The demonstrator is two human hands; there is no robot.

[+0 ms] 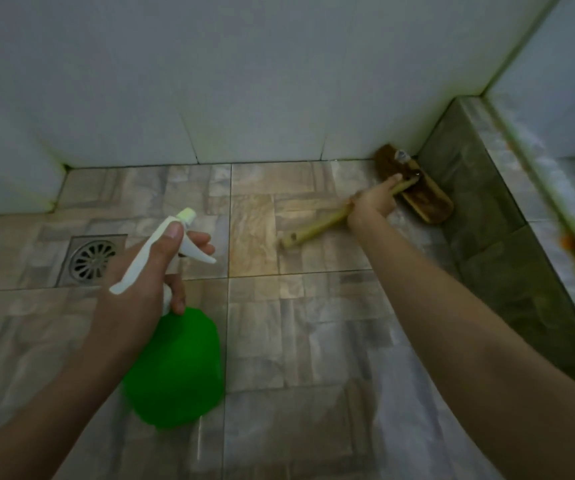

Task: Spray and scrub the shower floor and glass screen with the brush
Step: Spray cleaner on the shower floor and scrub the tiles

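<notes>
My left hand [140,282] grips the neck of a green spray bottle [178,368] with a white trigger head [161,252]; one finger lies on the trigger and the nozzle points away toward the wall. My right hand [374,200] holds the pale wooden handle [314,228] of a scrub brush, index finger stretched along it. The brown brush head [421,194] lies on the stone-patterned shower floor [314,323] in the far right corner, against the dark raised kerb [487,220]. The glass screen [556,64] rises on the right above the kerb.
A round metal floor drain [93,261] sits in the floor at the left, just beyond my left hand. White tiled walls [244,81] close the back and the left. The kerb's marbled top [521,188] runs along the right side.
</notes>
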